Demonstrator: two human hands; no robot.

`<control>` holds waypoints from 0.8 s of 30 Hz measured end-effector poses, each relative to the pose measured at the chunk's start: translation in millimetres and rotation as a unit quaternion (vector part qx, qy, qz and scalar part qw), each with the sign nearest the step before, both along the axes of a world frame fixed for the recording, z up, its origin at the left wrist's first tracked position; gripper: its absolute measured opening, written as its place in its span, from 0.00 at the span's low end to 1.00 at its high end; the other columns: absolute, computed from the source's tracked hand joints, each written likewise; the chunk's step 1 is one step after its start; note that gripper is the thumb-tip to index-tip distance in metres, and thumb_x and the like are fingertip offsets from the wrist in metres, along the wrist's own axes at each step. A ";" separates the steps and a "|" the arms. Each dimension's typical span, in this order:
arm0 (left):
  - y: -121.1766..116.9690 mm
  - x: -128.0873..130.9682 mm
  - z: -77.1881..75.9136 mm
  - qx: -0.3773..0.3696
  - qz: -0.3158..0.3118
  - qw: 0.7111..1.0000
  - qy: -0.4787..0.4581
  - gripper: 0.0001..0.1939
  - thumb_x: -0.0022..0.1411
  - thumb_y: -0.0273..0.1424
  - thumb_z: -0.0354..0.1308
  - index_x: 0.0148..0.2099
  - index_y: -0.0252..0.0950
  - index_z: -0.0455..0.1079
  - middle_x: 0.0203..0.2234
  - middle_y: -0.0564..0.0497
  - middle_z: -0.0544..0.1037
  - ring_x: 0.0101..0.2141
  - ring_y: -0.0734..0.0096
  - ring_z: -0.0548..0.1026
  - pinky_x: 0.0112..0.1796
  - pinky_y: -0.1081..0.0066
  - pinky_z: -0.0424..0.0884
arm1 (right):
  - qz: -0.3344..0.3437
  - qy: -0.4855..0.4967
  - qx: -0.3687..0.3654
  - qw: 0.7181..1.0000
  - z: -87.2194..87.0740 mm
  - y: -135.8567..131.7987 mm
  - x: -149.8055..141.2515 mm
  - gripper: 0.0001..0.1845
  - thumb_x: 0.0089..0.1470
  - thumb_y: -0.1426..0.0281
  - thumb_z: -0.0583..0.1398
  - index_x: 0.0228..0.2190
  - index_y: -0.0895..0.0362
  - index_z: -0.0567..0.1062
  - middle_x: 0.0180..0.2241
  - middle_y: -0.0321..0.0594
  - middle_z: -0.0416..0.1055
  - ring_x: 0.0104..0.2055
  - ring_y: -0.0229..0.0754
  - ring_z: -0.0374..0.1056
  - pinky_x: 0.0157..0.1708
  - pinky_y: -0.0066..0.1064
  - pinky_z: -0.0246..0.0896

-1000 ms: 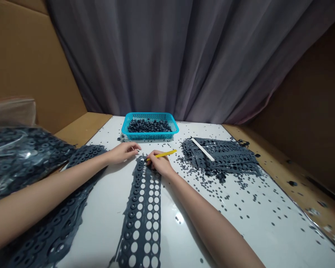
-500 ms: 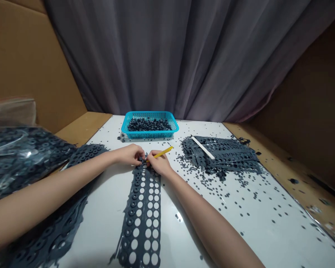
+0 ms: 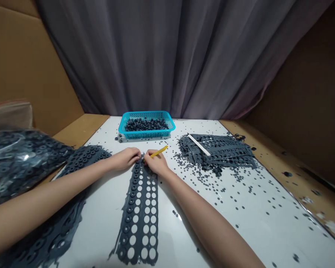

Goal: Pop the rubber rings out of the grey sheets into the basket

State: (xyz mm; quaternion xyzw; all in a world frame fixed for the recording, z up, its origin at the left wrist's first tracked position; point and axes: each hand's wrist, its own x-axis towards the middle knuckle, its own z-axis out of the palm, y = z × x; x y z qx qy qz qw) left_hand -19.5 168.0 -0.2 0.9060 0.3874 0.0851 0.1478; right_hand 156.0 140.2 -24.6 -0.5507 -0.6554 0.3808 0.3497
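A long dark rubber sheet [image 3: 141,216] lies lengthwise before me, with rows of round holes and a column of rings still set along its left side. My left hand [image 3: 127,158] is closed at its far left corner, fingertips pinched together; what they pinch is too small to make out. Beside it, my right hand [image 3: 155,161] grips a slim yellow pen-like tool [image 3: 159,150], its rear end pointing up to the right. The tool's tip is hidden by the fingers at the sheet's far end.
Beyond my hands stands a blue basket [image 3: 147,134] of small dark pieces. At right, a stack of holed sheets [image 3: 226,150] carries a white stick [image 3: 198,144], with small discs scattered around. At left lie more ringed sheets [image 3: 85,158] and a clear bag [image 3: 25,156] of rings.
The whole view has shifted slightly, so things appear a little further left. Both hands stay together at the sheet's far end, the yellow tool still in the right one.
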 end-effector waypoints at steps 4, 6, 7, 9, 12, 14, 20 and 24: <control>2.3 -19.7 8.6 -0.046 0.148 0.983 -0.102 0.12 0.61 0.37 0.46 0.36 0.34 0.65 0.24 0.52 0.72 0.26 0.70 0.69 0.29 0.72 0.64 | 0.011 0.040 -0.015 0.999 -4.5 1.6 2.1 0.11 0.48 0.69 0.53 0.17 0.56 0.69 0.18 0.31 0.69 0.24 0.35 0.63 0.24 0.24 0.53; -1.7 -23.9 11.0 -0.105 0.148 0.975 -0.128 0.14 0.60 0.39 0.48 0.40 0.34 0.66 0.23 0.54 0.71 0.24 0.72 0.68 0.26 0.74 0.63 | 0.021 0.094 -0.030 0.995 -8.4 3.0 3.7 0.11 0.48 0.69 0.53 0.19 0.56 0.70 0.18 0.31 0.70 0.24 0.35 0.64 0.24 0.23 0.55; -5.0 -23.4 11.6 -0.133 0.133 0.973 -0.136 0.15 0.60 0.39 0.48 0.43 0.34 0.66 0.22 0.54 0.71 0.23 0.72 0.68 0.26 0.74 0.63 | 0.025 0.119 -0.036 0.992 -10.5 3.6 4.4 0.11 0.48 0.69 0.52 0.20 0.56 0.70 0.18 0.31 0.70 0.23 0.35 0.65 0.24 0.23 0.55; -12.1 -18.2 11.8 -0.168 0.102 0.969 -0.147 0.16 0.61 0.39 0.47 0.44 0.35 0.67 0.23 0.54 0.71 0.23 0.73 0.68 0.26 0.75 0.63 | 0.031 0.145 -0.044 0.988 -14.1 4.4 5.4 0.11 0.48 0.69 0.52 0.20 0.56 0.71 0.17 0.32 0.69 0.22 0.35 0.65 0.23 0.23 0.56; -17.5 -6.8 11.6 -0.168 0.073 0.973 -0.138 0.14 0.60 0.37 0.48 0.39 0.34 0.71 0.29 0.51 0.73 0.27 0.73 0.69 0.28 0.74 0.64 | 0.043 0.135 -0.043 0.989 -15.9 3.8 5.9 0.11 0.48 0.69 0.53 0.20 0.57 0.72 0.16 0.33 0.69 0.22 0.35 0.65 0.23 0.23 0.56; -15.9 -2.1 11.0 -0.151 0.060 0.980 -0.116 0.13 0.57 0.36 0.51 0.37 0.34 0.71 0.29 0.50 0.73 0.28 0.72 0.70 0.29 0.74 0.65 | 0.052 0.124 -0.040 0.990 -14.5 2.5 6.2 0.11 0.48 0.70 0.53 0.20 0.57 0.73 0.17 0.33 0.70 0.23 0.36 0.66 0.24 0.24 0.58; -7.4 -1.0 10.5 -0.162 0.021 0.986 -0.022 0.12 0.49 0.31 0.57 0.38 0.34 0.70 0.24 0.53 0.73 0.25 0.73 0.71 0.26 0.76 0.65 | 0.059 0.045 -0.017 0.997 -5.4 -2.6 5.6 0.13 0.49 0.69 0.52 0.17 0.56 0.71 0.18 0.32 0.70 0.24 0.36 0.65 0.25 0.24 0.56; -11.3 6.2 16.0 -0.069 -0.015 0.996 0.047 0.08 0.49 0.28 0.56 0.34 0.33 0.71 0.25 0.50 0.73 0.27 0.70 0.71 0.29 0.74 0.65 | 0.054 -0.010 0.007 0.998 -1.6 -3.9 3.6 0.14 0.49 0.68 0.53 0.15 0.55 0.68 0.18 0.31 0.69 0.25 0.36 0.63 0.24 0.24 0.52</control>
